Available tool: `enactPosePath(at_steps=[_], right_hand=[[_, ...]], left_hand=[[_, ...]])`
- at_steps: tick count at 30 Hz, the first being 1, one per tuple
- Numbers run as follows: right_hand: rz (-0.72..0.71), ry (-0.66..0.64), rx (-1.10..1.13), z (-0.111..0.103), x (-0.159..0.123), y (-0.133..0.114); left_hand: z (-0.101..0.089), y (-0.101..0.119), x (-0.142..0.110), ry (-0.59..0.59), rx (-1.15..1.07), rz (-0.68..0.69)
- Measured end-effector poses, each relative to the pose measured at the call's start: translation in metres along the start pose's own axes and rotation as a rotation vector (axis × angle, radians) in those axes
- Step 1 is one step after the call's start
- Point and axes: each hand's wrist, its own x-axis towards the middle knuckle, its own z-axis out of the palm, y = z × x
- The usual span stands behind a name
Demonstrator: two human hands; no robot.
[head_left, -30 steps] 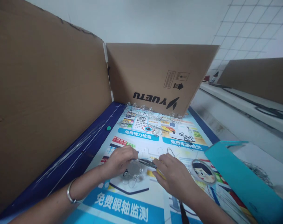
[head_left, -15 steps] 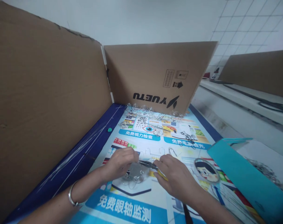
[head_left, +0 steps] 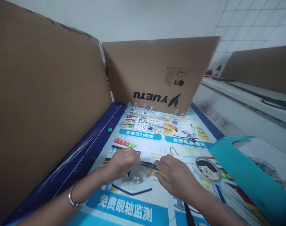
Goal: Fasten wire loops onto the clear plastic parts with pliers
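My right hand (head_left: 172,172) is closed around yellow-handled pliers (head_left: 148,165), whose dark jaws point left. The jaw tips reach the fingers of my left hand (head_left: 122,161), which are pinched together. A thin wire piece with clear loops or beads (head_left: 135,179) hangs below those fingers; its upper end is hidden in them. Several bent wire hooks (head_left: 172,151) lie just beyond my hands. A silver bangle (head_left: 72,195) circles my left wrist.
Clear wire pieces (head_left: 145,111) heap along the back cardboard panel (head_left: 154,69). Dark rings (head_left: 190,136) lie at the right. A teal box (head_left: 248,179) holding tangled wire stands at the right front. Straight wires (head_left: 77,150) lie along the left cardboard wall (head_left: 46,88).
The view has shifted slightly. My hands and the pliers keep nearly the same position and grip.
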Motion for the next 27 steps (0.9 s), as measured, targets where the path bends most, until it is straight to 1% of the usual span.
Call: enactPosePath(at_steps=[4, 7, 11, 14, 19, 24, 27], right_hand=[[-0.008, 0.018, 0.005, -0.0017, 0.0011, -0.0002], [-0.01, 0.001, -0.006, -0.0045, 0.0018, -0.0011], [0.046, -0.049, -0.025, -0.0077, 0.0016, -0.0021], [0.073, -0.042, -0.026, -0.0088, 0.0012, -0.0023], [0.07, -0.059, -0.018, -0.0094, 0.0023, -0.0029], [0.076, -0.089, -0.016, -0.0077, 0.0017, -0.0025], [0.064, -0.077, -0.019, -0.0059, 0.0006, -0.0013]], left_hand=[[0.0019, -0.0028, -0.0029, -0.015, 0.004, 0.001], [0.0029, -0.0041, -0.0043, -0.008, -0.008, -0.005], [0.0035, -0.0037, -0.0042, 0.023, -0.025, -0.026], [0.0043, -0.0029, -0.0037, 0.039, -0.012, -0.04], [0.0055, -0.0028, -0.0041, 0.044, 0.005, -0.048], [0.0055, -0.002, -0.0032, 0.047, -0.006, -0.027], [0.0059, -0.001, -0.0025, 0.05, -0.004, -0.019]])
